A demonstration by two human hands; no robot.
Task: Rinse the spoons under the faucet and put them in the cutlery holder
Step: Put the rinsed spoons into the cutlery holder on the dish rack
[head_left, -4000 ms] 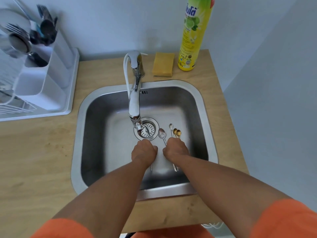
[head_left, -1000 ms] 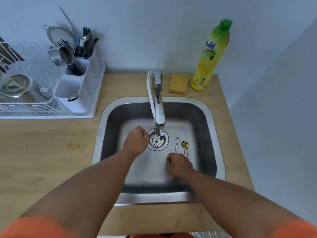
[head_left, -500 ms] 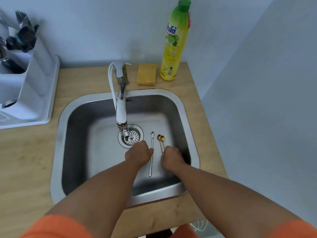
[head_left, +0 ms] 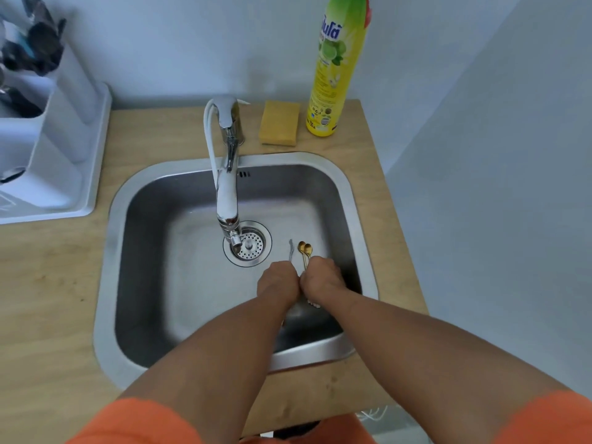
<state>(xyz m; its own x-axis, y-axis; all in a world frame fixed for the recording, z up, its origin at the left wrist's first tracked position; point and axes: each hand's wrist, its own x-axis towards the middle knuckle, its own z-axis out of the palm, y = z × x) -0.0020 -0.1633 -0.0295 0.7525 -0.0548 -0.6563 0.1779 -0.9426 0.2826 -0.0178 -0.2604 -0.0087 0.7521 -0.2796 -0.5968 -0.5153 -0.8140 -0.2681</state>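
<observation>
change from half a second ago: silver spoon (head_left: 291, 250), then lying flat in the sink between the hands, now sits with its handle running into the left hand (head_left: 277, 286); hands then apart, now knuckles touching

left hand: curled closed round the silver spoon's handle, bowl end pointing toward the drain (head_left: 248, 245)

right hand (head_left: 322, 277): curled closed over the handles of two gold spoons (head_left: 305, 249), their bowls side by side just right of the silver one; whether it grips them or only covers them, cannot tell

sink (head_left: 134, 200): steel, square; faucet (head_left: 227, 200) arches over the drain; no water stream to be made out

holder (head_left: 48, 100): white, far left on a white tray, dark cutlery standing in it, well apart from the spoons

surface (head_left: 48, 283): pale wood; yellow sponge (head_left: 279, 122) behind the sink, yellow-green soap bottle (head_left: 336, 68) just right of it

room: plain pale blue-grey walls, corner at right; orange sleeves at bottom edge
</observation>
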